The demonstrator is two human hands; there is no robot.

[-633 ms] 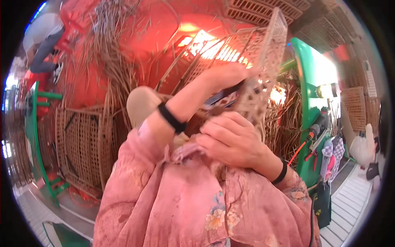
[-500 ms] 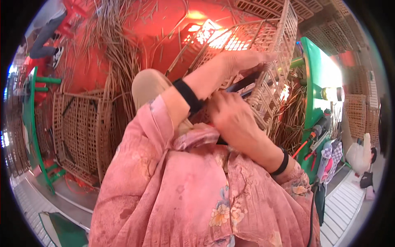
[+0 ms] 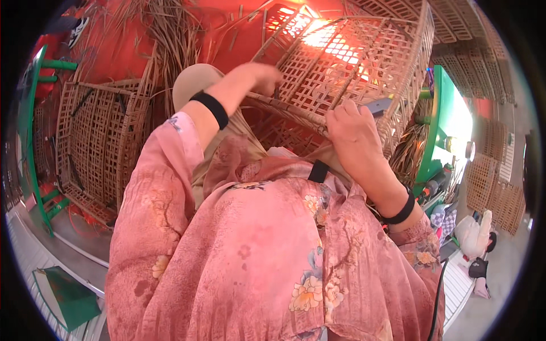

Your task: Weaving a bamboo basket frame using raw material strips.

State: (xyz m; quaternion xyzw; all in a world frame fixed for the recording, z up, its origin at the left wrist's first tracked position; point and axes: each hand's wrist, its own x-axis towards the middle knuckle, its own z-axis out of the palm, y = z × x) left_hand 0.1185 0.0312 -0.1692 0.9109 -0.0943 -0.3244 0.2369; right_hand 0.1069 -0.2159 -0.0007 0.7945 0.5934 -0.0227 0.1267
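A large woven wicker basket [image 3: 318, 85] with an open lattice lies tilted across my lap, its near rim towards me. My left hand [image 3: 259, 78] is at the left end of that rim, fingers bent downward but smeared by motion; a small dark strip shows beside the fingertips. My right hand [image 3: 354, 129] is closed at the right part of the near rim. From it, a flat grey tool with a pointed end [image 3: 379, 106], like a knife blade, sticks out to the right. My palm hides its other end.
A second woven basket [image 3: 94, 136] stands at the left beside a green frame [image 3: 34, 142]. Long dry strips [image 3: 176, 45] lie on the red floor. A green table [image 3: 449, 125] stands at the right, tools near it. More woven panels [image 3: 480, 74] and a white-clothed person [image 3: 473, 236] are farther right.
My left hand has moved left from the basket's right side to its near-left rim. My right hand has moved right and up with the grey tool. The basket has turned, and my arms have uncrossed.
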